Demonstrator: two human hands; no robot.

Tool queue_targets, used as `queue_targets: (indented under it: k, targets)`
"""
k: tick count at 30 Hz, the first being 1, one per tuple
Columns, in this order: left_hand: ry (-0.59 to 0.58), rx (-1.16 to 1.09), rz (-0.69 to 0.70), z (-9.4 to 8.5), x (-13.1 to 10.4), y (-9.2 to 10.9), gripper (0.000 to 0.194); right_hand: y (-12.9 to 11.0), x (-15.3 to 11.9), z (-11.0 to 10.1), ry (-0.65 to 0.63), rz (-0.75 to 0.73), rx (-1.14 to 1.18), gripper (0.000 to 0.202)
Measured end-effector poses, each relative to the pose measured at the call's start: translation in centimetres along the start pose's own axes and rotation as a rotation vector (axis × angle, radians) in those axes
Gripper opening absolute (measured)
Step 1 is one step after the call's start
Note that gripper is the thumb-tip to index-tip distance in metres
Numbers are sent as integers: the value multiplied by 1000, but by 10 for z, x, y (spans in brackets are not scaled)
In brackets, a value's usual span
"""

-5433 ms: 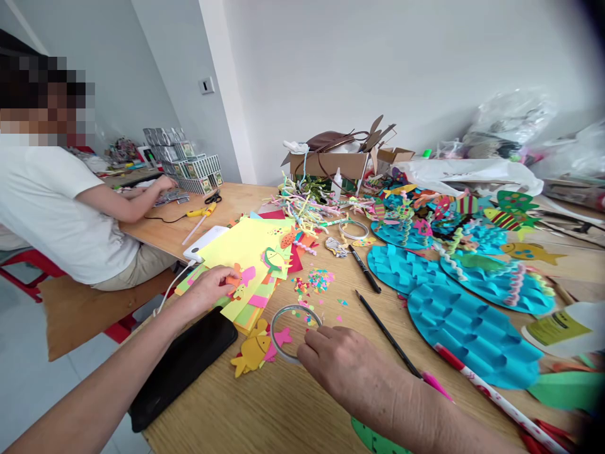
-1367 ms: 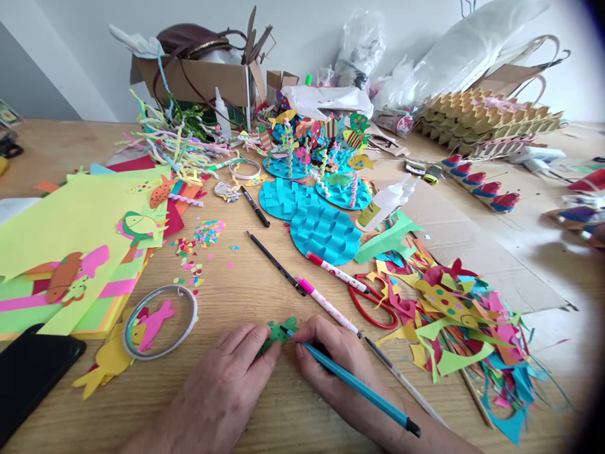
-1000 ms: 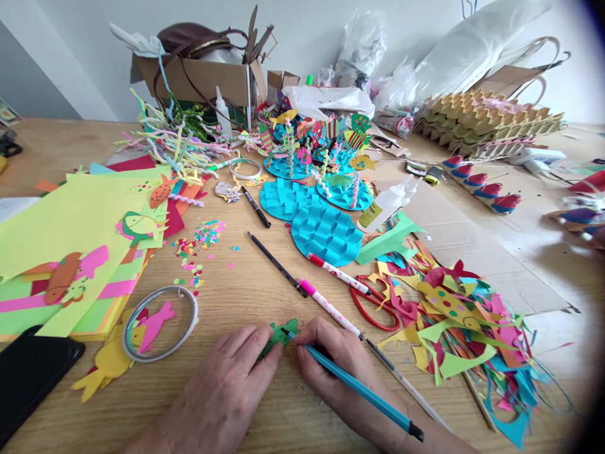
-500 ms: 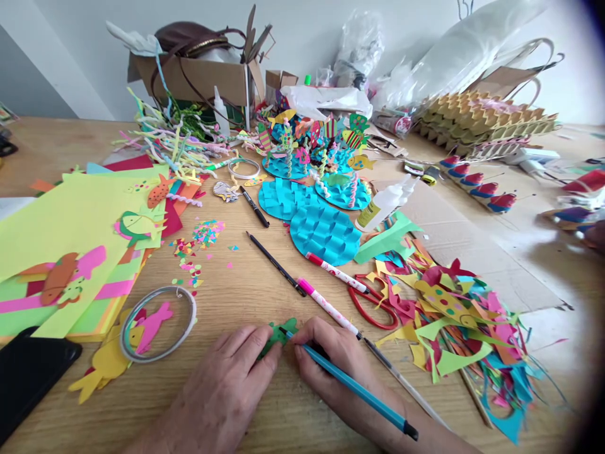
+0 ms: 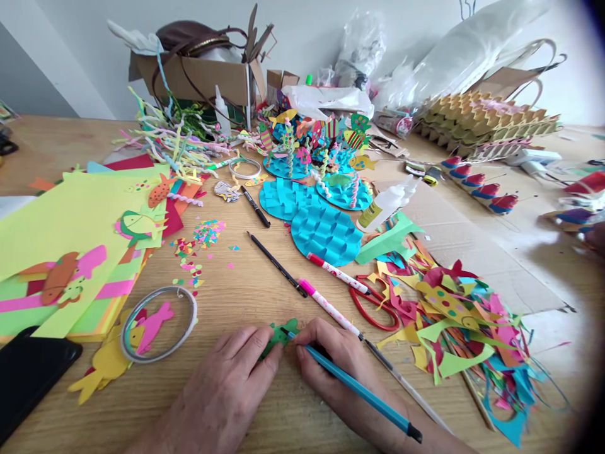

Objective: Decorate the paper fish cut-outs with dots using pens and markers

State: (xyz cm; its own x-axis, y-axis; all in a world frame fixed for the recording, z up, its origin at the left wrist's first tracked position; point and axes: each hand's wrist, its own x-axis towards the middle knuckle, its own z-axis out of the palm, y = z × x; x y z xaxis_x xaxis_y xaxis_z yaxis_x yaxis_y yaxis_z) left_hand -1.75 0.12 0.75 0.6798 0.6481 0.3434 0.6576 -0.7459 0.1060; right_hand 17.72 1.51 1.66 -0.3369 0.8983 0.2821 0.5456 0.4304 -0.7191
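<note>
A small green paper fish [image 5: 278, 334] lies on the wooden table near the front edge. My left hand [image 5: 231, 378] presses it down, thumb and fingers closed on its left part. A blue pen [image 5: 354, 386] is pinched in my right hand [image 5: 331, 359], its dark tip touching the fish's surface and its black end pointing to the lower right. Just beyond my right hand lie a pink-capped marker [image 5: 328, 307] and a red-capped marker [image 5: 338, 272]. Farther up is a black pencil [image 5: 276, 263].
Red scissors [image 5: 378, 306] and paper scraps [image 5: 454, 315] lie at right. A tape ring [image 5: 191, 325] and coloured sheets [image 5: 85, 214] are at left. Turquoise woven discs [image 5: 326, 234], glue bottles [image 5: 382, 208] and a cardboard box [image 5: 208, 79] stand farther back.
Both hands stay in nearly the same place, with the pen tip still on the green fish. The view has shifted very slightly.
</note>
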Motion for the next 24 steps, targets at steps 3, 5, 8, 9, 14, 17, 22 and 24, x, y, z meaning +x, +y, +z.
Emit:
queue_targets:
  k: [3,5,8,9,14,17,22,24]
  targets:
    - [6,9,7,1,-1,0,42,-1,0,-1,-15,6,9,16]
    - [8,13,6,1,-3,0,43,-1,1,-1,-17,4,18,16]
    - [-2,9,10,2,-4,-1,45,-1,2,0,-9,10,23,16]
    - [-4,8,11,2,-4,-1,45,-1,2,0,-10,14,25,16]
    - [10,20,13,2,-4,-1,44,0,1,-1,-44,9,37,16]
    - [13,29,13,3,-5,-1,43,-1,0,-1,-36,22,31,16]
    - [-8,25,7,3,-7,-1,45,-1,0,-2,-54,30,23,16]
    - [-15,21,9,3,-7,-1,46,0,0,-2,-55,29,17,15]
